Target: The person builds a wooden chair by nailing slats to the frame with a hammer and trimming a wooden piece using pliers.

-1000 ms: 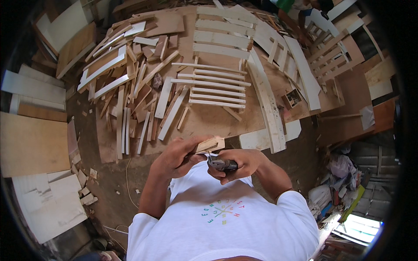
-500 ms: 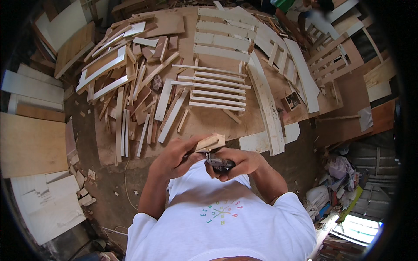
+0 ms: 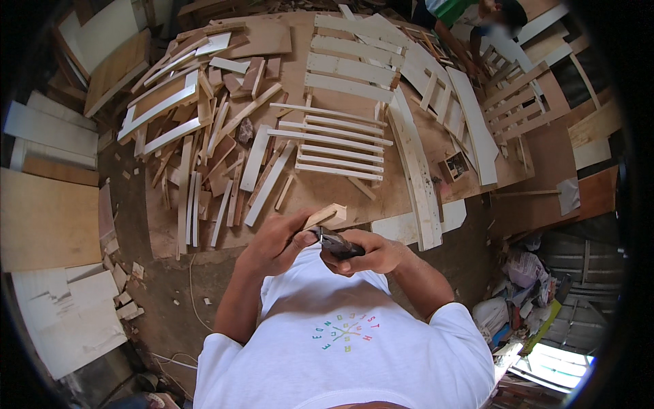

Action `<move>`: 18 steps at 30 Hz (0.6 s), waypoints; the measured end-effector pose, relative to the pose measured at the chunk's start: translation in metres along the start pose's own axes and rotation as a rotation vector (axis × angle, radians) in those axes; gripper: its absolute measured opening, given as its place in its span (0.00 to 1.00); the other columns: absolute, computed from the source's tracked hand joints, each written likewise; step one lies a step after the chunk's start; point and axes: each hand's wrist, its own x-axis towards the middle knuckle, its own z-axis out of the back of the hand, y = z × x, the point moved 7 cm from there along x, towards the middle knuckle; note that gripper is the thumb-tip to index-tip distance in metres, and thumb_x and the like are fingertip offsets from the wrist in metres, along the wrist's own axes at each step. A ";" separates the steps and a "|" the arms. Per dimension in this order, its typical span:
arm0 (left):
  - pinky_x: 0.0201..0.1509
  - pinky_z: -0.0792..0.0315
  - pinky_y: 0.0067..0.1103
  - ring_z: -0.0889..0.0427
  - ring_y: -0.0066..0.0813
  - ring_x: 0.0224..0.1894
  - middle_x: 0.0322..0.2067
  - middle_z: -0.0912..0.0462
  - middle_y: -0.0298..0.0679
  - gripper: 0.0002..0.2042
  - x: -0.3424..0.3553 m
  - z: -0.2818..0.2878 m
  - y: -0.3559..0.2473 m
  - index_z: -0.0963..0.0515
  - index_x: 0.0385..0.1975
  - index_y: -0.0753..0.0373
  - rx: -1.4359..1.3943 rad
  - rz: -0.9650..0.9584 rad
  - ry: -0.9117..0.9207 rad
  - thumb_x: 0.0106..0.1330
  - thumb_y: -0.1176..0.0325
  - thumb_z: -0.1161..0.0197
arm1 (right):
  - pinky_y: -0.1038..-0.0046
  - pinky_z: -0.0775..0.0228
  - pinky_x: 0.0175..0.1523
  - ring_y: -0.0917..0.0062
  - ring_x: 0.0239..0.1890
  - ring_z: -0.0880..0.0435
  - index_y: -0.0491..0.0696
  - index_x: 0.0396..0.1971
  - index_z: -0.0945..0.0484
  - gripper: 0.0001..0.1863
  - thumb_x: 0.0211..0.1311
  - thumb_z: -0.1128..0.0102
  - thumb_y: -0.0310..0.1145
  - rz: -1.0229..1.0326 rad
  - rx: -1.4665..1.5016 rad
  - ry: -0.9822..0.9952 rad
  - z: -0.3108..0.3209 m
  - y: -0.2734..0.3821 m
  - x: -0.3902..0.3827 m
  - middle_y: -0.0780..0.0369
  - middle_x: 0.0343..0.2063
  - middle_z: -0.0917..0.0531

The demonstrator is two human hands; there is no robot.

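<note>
My left hand (image 3: 278, 244) is closed around a short light-coloured wood block (image 3: 332, 215), which it holds up in front of my chest. My right hand (image 3: 371, 252) grips dark metal pliers (image 3: 339, 245), their jaws pointing left. The jaws meet the near side of the block beside my left thumb. A thin shiny bit, perhaps a nail, shows at the jaw tip, too small to make out surely. Beyond my hands, a white slatted frame (image 3: 340, 148) lies on the large brown worktable (image 3: 300, 198).
Loose wood strips (image 3: 194, 204) are heaped on the table's left half. A long pale board (image 3: 415, 170) and a small open box (image 3: 455, 165) lie at the right. A co-worker (image 3: 470, 27) bends over slatted pieces at the far right. Wood scraps (image 3: 126, 303) litter the floor at left.
The wood block has tilted and shifted slightly left in my left hand. The pliers have turned a little with their jaws to the left. The co-worker has leaned slightly nearer.
</note>
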 end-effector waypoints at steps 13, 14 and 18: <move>0.27 0.34 0.20 0.29 0.17 0.25 0.25 0.24 0.30 0.23 0.000 -0.015 0.079 0.21 0.49 0.69 -0.401 0.134 -0.045 0.80 0.50 0.42 | 0.77 0.34 0.33 0.83 0.28 0.29 0.47 0.40 0.28 0.08 0.70 0.37 0.29 -0.124 -0.271 -0.161 0.027 -0.001 0.003 0.69 0.29 0.27; 0.28 0.33 0.21 0.28 0.19 0.25 0.25 0.24 0.30 0.22 0.002 -0.012 0.081 0.20 0.49 0.69 -0.326 0.130 -0.056 0.80 0.51 0.43 | 0.76 0.33 0.34 0.81 0.29 0.28 0.46 0.40 0.28 0.07 0.69 0.37 0.28 -0.143 -0.304 -0.189 0.030 -0.001 0.003 0.69 0.29 0.27; 0.27 0.33 0.21 0.29 0.19 0.24 0.23 0.25 0.29 0.19 0.006 0.013 0.218 0.19 0.47 0.65 0.010 0.514 -0.230 0.81 0.52 0.43 | 0.68 0.28 0.45 0.73 0.34 0.24 0.43 0.42 0.27 0.10 0.68 0.36 0.30 0.184 -0.601 0.013 -0.022 -0.002 0.032 0.66 0.30 0.22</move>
